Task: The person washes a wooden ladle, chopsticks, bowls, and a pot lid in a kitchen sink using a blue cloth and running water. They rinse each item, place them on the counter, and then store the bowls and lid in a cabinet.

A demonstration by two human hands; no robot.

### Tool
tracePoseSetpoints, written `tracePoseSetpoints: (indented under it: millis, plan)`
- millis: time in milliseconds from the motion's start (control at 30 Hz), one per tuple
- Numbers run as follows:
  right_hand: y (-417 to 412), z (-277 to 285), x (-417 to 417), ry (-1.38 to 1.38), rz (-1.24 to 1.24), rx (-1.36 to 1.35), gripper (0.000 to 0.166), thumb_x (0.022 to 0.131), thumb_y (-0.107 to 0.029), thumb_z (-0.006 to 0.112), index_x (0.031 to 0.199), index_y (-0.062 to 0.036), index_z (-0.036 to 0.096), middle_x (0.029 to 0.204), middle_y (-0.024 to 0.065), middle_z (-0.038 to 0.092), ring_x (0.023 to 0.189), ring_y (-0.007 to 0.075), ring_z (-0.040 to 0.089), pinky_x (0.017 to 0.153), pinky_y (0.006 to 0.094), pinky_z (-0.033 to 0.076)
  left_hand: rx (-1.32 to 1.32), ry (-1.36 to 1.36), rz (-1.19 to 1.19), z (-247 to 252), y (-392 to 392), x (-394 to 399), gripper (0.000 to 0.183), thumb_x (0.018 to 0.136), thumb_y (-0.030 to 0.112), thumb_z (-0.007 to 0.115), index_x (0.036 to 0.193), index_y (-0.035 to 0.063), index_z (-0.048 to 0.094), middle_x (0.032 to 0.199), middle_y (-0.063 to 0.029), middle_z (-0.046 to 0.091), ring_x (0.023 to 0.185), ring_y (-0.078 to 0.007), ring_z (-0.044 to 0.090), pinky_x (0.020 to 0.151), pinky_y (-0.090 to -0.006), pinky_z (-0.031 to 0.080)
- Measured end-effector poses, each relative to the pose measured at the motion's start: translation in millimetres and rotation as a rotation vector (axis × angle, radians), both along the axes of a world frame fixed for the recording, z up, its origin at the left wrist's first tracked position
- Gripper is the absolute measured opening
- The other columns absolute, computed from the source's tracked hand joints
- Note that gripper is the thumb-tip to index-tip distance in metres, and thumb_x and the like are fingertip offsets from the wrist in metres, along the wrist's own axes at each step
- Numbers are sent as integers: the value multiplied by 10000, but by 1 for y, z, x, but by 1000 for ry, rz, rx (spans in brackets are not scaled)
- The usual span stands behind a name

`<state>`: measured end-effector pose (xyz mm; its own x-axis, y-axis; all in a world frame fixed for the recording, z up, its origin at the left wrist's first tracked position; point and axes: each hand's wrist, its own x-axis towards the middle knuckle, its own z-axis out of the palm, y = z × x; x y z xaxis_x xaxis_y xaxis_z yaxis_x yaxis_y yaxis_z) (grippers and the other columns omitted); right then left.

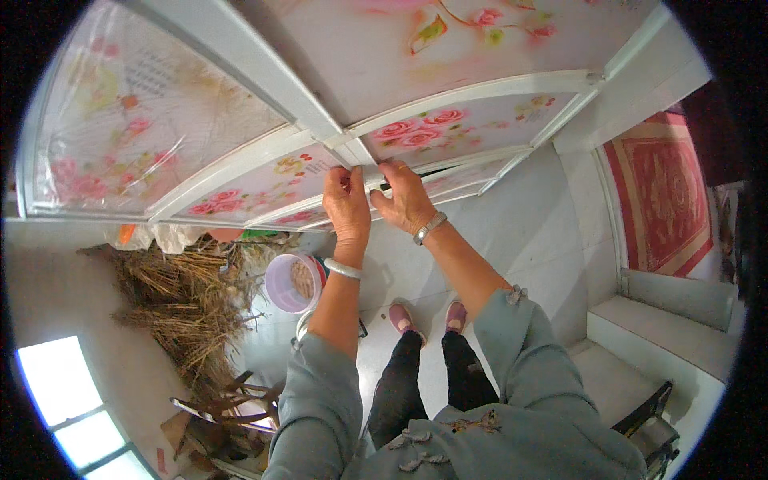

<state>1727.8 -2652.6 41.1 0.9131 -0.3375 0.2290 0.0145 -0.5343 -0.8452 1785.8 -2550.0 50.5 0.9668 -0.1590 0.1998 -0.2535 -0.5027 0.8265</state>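
Observation:
White-framed panel doors [415, 133] with pink rose prints span the upper part of the view. My left hand [348, 210] is up against the middle upright [360, 153], its fingers bent and the thumb beside the index finger. Just right of it, my right hand [409, 201] reaches to the same upright, with thumb and index finger apart. A small black piece [386, 186] shows between them; I cannot tell what it is. A dark gap runs along the rail right of that hand. What the fingertips grip is too small to make out.
Dry straw stalks [174, 300] are heaped at the left wall, near a light purple bucket [287, 288] with pale contents. Wooden furniture [240, 402] stands at lower left. To the right are a white step [654, 330], a red patterned mat [660, 198] and a dark chair [654, 426].

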Motion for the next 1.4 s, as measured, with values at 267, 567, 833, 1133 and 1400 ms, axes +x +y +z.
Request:
tracePoseSetpoints:
  millis: [267, 567, 833, 1133, 1400]
  plan:
    - [6, -62, -44, 225, 30, -124, 388, 726, -158, 595, 1061, 14, 502, 960, 257, 573, 944, 417, 531, 816, 481, 422, 49, 442, -191, -16, 130, -63, 294, 854, 225, 581, 1044, 2, 598, 876, -77, 644, 801, -138, 580, 737, -284, 462]
    - [9, -156, -314, 1215, 883, -580, 269, 762, -206, 514, 837, 6, 662, 895, 233, 632, 851, 391, 599, 778, 456, 471, 855, 735, 94, -109, 508, -532, 350, 817, 332, 565, 868, -6, 641, 939, -215, 625, 908, -371, 580, 776, -461, 460]
    - [8, -193, -395, 1180, 1546, -1148, 192, 712, -185, 564, 835, -108, 690, 816, 158, 657, 761, 295, 644, 678, 404, 512, 234, 1171, 420, -69, 486, -734, 287, 797, 241, 554, 909, 0, 663, 868, -119, 669, 762, -236, 642, 693, -338, 502]
    - [155, -219, -290, 1234, 863, -371, 115, 773, -119, 553, 786, -26, 620, 762, 147, 634, 627, 269, 632, 536, 386, 521, -504, 1101, 1138, -18, 513, -776, 302, 823, 230, 547, 1002, -3, 617, 833, -95, 658, 762, -170, 624, 707, -308, 491]
    - [346, -225, -228, 1155, 1290, -521, 187, 761, -89, 558, 913, 17, 583, 777, 157, 630, 627, 264, 635, 528, 383, 533, -605, 921, 1547, -3, 537, -855, 274, 829, 193, 552, 987, -23, 607, 833, -94, 647, 755, -160, 620, 685, -290, 501]
